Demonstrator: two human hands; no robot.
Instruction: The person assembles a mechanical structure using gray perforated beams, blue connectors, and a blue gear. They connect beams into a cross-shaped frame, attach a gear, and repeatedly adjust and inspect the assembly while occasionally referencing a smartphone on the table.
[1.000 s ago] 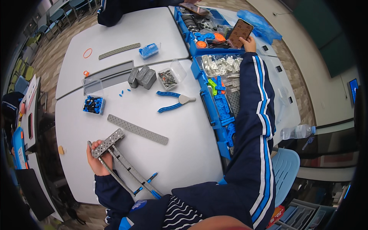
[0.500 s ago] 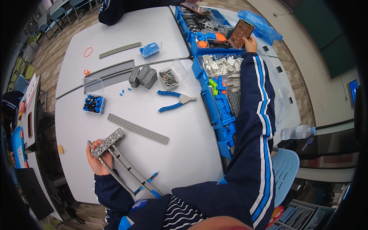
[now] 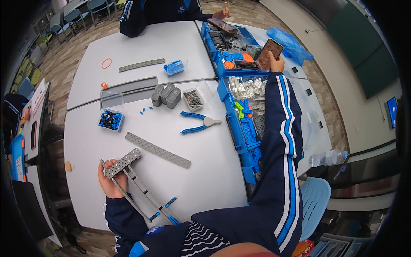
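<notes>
My left hand (image 3: 112, 185) is wrapped round one end of a frame of grey perforated construction beams (image 3: 124, 162). Two long beams run from it toward my body, joined near my jacket by a black and blue cross rod. Stretched far out over the blue cases, my right hand (image 3: 277, 65) grips a phone (image 3: 271, 45) by its lower right side, a finger or thumb lying over the screen. A loose grey perforated beam (image 3: 158, 150) lies on the table beside the frame. Blue-handled pliers (image 3: 199, 122) rest farther up.
Two blue cases (image 3: 240, 147) of sorted parts line the right side. Small clear boxes hold blue-black pins (image 3: 111, 120), grey pins (image 3: 193, 99) and blue pieces (image 3: 174, 67). Grey blocks (image 3: 173, 97) stand mid-table. Across sits another person (image 3: 167, 10). A water bottle (image 3: 329, 158) lies at right.
The view has shifted a little, showing more of the person opposite. My right hand's finger or thumb has come from the phone's edge over its screen. My left hand keeps its hold.
</notes>
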